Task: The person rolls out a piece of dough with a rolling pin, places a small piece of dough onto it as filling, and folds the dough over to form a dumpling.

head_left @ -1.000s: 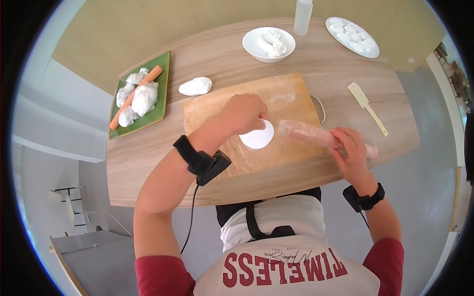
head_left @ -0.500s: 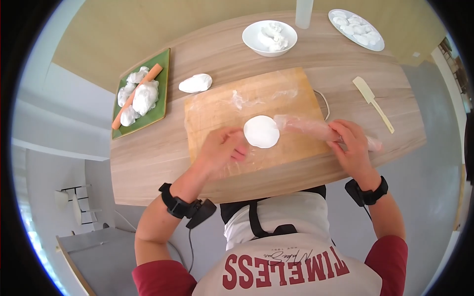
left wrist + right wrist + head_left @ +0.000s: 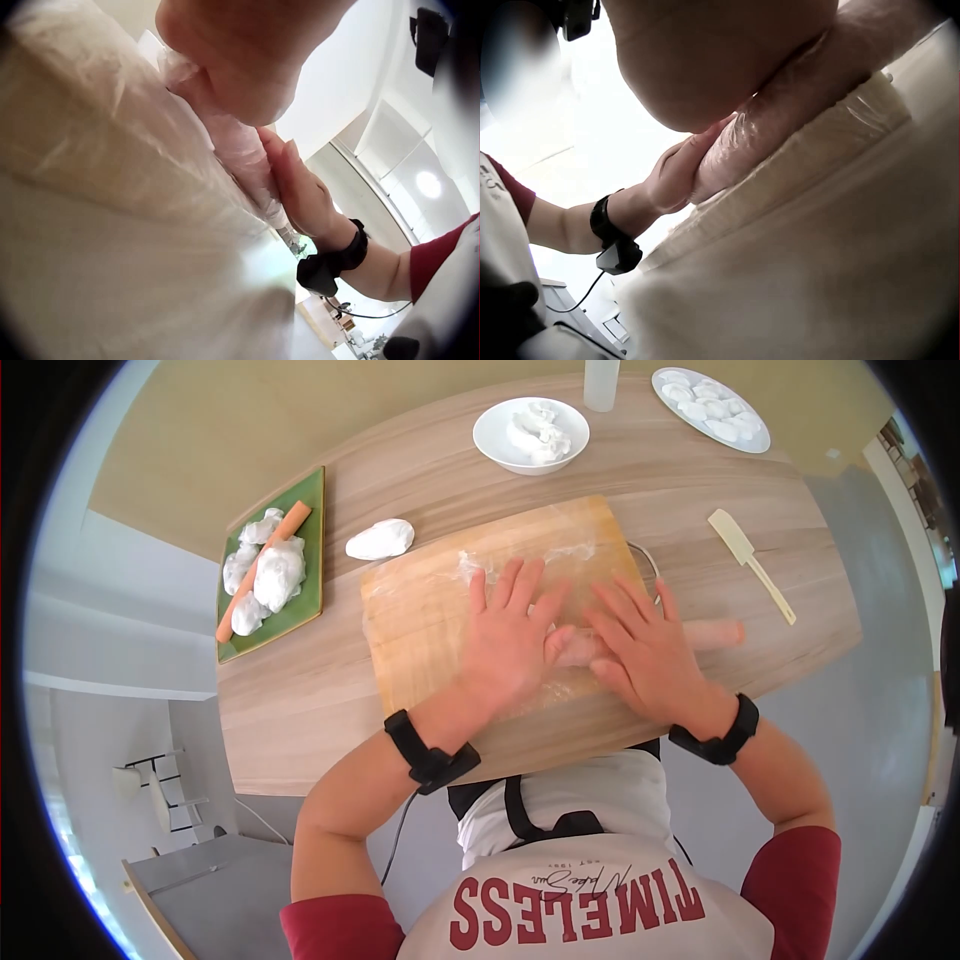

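Left hand [image 3: 505,648] and right hand [image 3: 648,657] both laid out, fingers extended, resting on plastic-wrapped rolling pin [image 3: 578,648]. Pin lies beneath them, over cutting board [image 3: 412,622], one end jutting beyond right hand. Spatula [image 3: 752,563] farther right on bench [image 3: 300,725].

We see a pink cylindrical rod [image 3: 715,633] sheathed in clear, wrinkled plastic film [image 3: 739,141] that catches glossy highlights, and a tan rectangular wooden board [image 3: 420,620] under creased, transparent plastic sheeting [image 3: 468,565]. Our pale-brown worktop [image 3: 300,700] has a matt, wood-grain finish, while the round white bowl [image 3: 493,440] looks smooth and the cream spatula [image 3: 738,543] resembles smooth plastic.
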`<state>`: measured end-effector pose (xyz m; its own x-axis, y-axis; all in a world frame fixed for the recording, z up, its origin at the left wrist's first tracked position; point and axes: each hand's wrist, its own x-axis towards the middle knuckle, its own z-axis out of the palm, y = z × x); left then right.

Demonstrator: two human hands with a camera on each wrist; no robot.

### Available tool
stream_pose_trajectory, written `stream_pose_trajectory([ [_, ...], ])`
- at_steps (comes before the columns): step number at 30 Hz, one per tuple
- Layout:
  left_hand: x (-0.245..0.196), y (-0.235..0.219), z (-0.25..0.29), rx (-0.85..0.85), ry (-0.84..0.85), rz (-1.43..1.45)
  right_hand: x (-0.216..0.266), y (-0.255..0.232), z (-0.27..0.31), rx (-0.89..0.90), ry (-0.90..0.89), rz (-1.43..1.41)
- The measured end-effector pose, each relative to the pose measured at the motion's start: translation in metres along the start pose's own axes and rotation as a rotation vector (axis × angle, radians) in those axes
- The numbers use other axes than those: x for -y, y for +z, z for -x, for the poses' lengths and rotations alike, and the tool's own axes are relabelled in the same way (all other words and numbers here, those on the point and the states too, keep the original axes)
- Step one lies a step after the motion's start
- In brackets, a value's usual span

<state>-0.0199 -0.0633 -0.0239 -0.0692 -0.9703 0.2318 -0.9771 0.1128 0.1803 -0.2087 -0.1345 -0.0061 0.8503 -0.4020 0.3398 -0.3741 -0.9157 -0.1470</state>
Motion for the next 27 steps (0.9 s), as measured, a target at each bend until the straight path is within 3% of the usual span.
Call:
stream_pose_trajectory([
  [5, 0.036, 0.015, -0.051, -0.137, -0.08, 0.038, -0.042, 0.035, -0.048, -0.039, 0.066, 0.063],
  [9, 0.048, 0.015, -0.067, -0.024, -0.123, 0.163, -0.059, 0.047, -0.065, -0.042, 0.102, 0.136],
  [12, 0.041, 0.016, -0.051, -0.043, -0.085, 0.195, -0.039, 0.034, -0.048, 0.066, 0.087, 0.12],
  [19, -0.027, -0.009, 0.049, 0.028, 0.16, 0.121, 0.019, -0.008, 0.031, 0.231, -0.029, -0.05],
  [22, -0.021, -0.008, 0.037, 0.05, 0.113, 0.101, 0.018, -0.006, 0.03, 0.253, -0.028, -0.086],
  [27, 0.022, 0.013, -0.025, -0.044, 0.011, 0.132, -0.031, 0.029, -0.032, 0.129, 0.003, 0.062],
])
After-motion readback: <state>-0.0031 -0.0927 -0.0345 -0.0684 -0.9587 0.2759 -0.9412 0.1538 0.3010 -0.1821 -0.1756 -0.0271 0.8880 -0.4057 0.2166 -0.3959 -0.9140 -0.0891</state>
